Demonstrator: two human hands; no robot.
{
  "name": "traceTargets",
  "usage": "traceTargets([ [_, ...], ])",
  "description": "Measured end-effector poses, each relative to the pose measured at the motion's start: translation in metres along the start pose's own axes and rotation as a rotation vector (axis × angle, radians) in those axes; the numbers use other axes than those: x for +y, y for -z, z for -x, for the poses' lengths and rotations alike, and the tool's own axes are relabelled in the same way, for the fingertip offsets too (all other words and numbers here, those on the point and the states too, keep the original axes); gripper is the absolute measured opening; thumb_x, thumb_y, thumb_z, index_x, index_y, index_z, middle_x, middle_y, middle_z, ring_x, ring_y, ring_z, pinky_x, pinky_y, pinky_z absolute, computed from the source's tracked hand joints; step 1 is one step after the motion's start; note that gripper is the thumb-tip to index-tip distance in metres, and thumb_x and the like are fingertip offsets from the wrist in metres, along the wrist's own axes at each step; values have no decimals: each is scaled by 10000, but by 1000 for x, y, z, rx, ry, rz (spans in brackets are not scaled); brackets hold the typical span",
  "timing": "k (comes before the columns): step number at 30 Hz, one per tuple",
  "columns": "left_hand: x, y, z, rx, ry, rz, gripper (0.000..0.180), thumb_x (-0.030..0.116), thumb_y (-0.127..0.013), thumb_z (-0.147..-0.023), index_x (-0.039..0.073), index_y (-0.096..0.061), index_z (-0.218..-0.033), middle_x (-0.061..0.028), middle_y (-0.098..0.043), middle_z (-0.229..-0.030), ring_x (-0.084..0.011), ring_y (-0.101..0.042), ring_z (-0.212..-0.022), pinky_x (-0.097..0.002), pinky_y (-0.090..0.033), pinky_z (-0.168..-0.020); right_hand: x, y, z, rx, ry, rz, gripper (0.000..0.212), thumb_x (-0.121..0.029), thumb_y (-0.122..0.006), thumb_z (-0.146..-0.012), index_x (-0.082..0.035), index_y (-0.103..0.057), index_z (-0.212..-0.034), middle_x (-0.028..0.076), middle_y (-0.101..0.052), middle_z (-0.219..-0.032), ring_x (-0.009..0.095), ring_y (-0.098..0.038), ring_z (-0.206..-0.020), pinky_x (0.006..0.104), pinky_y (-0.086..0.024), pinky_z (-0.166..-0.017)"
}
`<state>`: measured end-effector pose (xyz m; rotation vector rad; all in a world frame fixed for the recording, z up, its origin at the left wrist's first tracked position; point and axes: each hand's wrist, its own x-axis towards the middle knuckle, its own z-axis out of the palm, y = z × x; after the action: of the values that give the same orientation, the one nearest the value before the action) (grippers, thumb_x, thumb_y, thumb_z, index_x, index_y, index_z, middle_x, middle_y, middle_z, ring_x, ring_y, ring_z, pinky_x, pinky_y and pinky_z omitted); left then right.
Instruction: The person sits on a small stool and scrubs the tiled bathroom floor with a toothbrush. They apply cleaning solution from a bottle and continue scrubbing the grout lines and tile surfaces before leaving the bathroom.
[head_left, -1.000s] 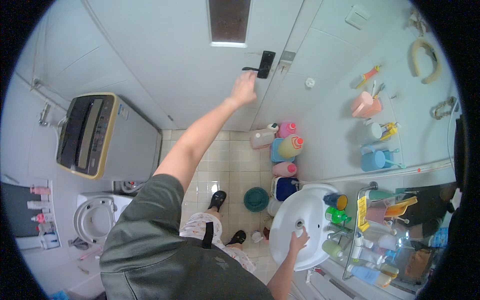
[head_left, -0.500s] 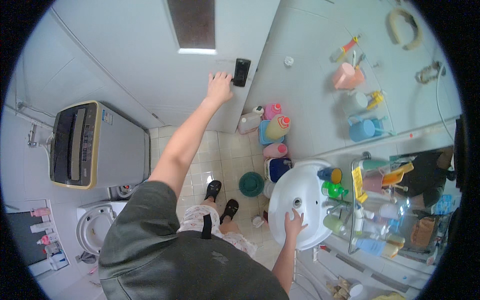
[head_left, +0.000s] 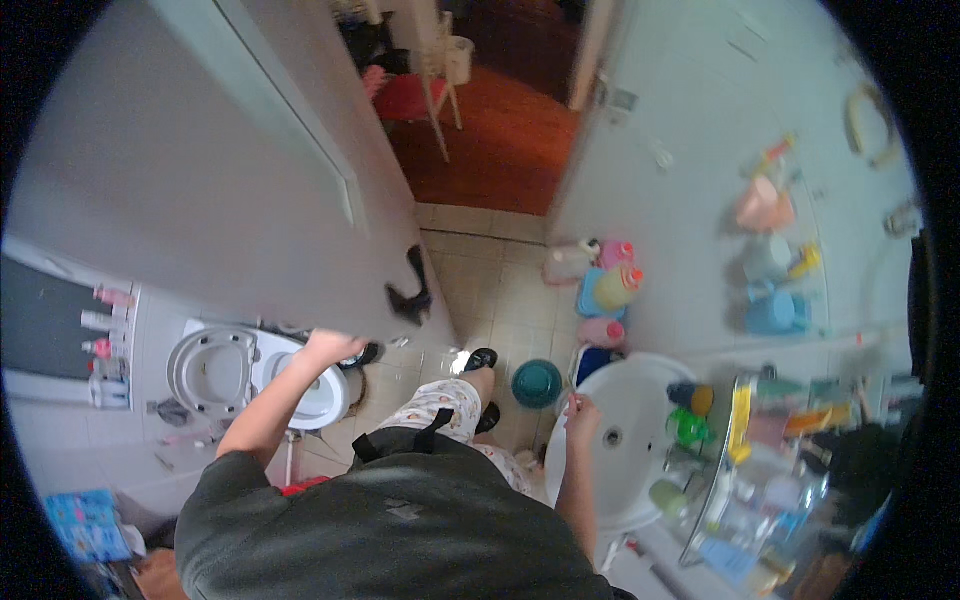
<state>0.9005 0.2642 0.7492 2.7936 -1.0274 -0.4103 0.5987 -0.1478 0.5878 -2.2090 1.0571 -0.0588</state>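
Observation:
A pale door (head_left: 300, 180) stands swung inward on the left, with a black handle (head_left: 410, 290) near its free edge. My left hand (head_left: 335, 349) is low beside the door's bottom part, a little apart from the handle; motion blurs its fingers, so their hold cannot be told. Over the left rim of the white washbasin (head_left: 625, 455), my right hand (head_left: 582, 415) is raised with its fingers curled in, and nothing shows in it.
Through the doorway lie a reddish wooden floor (head_left: 480, 150) and a red-seated chair (head_left: 412, 98). Several bottles (head_left: 617, 287) line the right wall. A green basin (head_left: 537, 384) sits on the tiles near my feet. A toilet (head_left: 215, 370) is at left; a crowded shelf (head_left: 715, 470) adjoins the washbasin.
The door has swung from closed to wide open, exposing the room beyond and covering the washing machine. My left hand has come down and left; my right hand has lifted and closed.

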Motion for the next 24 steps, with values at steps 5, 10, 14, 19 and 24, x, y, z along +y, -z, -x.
traceTargets([
  [5,-97,19,71,109,333,-135,318,274,-601,-827,40,-641,-1039,-217,-644,-952,-377,-618,-930,-467,-467,-875,-86,2,-78,47,281,394,247,-228,-586,-866,-123,-668,-1074,132,-676,-999,291,-608,-1018,564,-365,-955],
  [10,-160,57,128,116,798,-190,310,255,-588,-846,41,-628,-1065,-212,-646,-966,-367,-620,-936,-453,-472,-874,-197,-33,-190,-457,346,769,487,-359,-594,-802,-196,-548,-1259,117,-640,-1139,327,-533,-1166,705,-200,-1004],
  [14,-168,33,109,124,1073,-101,304,240,-577,-860,41,-618,-1086,-209,-647,-978,-359,-623,-941,-443,-476,-873,-239,-132,-337,-686,430,481,439,-379,-572,-805,-219,-596,-1213,115,-667,-1087,327,-585,-1092,607,-301,-1004],
  [19,-156,1,46,-13,1329,28,298,222,-564,-879,41,-605,-1112,-204,-648,-992,-349,-625,-948,-429,-481,-872,-334,-204,-471,-593,541,419,382,-309,-588,-778,-166,-642,-1127,152,-668,-1022,358,-591,-1040,496,-408,-952],
  [24,-154,-21,-107,-153,1150,256,293,203,-551,-897,41,-593,-1138,-200,-649,-1006,-339,-628,-954,-416,-486,-871,-302,-170,-759,-569,491,770,385,-317,-590,-805,-42,-628,-1072,196,-626,-1121,362,-597,-1037,487,-480,-891],
])
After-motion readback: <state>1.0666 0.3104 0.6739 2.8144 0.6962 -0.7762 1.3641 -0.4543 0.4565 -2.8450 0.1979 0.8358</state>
